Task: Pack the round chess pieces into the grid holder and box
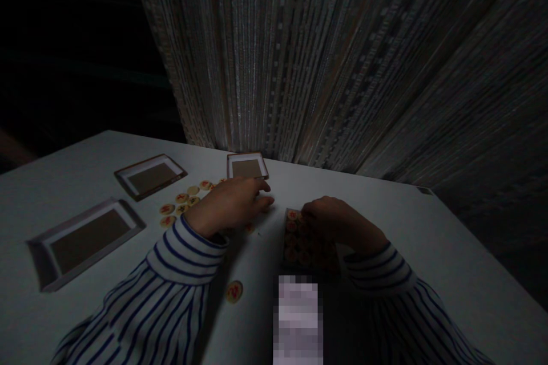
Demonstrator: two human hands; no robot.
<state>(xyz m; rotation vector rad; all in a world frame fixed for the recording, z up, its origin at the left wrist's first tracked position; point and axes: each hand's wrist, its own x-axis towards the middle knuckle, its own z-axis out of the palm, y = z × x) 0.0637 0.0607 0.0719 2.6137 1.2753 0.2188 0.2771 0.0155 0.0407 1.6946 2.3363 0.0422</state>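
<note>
My left hand (237, 202) is loosely spread above the tabletop (440, 262); my right hand (336, 222) curls onto the packed box (284, 246).
Nothing shows between my left thumb and fingers; whether my right fingertips pinch a disc I cannot tell, their undersides being hidden. The box sits inward from the tabletop's far edge, its discs (291, 255) in rows, likely so they fit snugly. Left of my left wrist, loose discs (182, 198) lie scattered, one disc (234, 291) alone nearer me. Farther out are three shallow trays (89, 239), one by the far edge, perhaps there to leave my hands room.

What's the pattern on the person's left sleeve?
Blue stripes on white; the left sleeve shows best in the head view.
</note>
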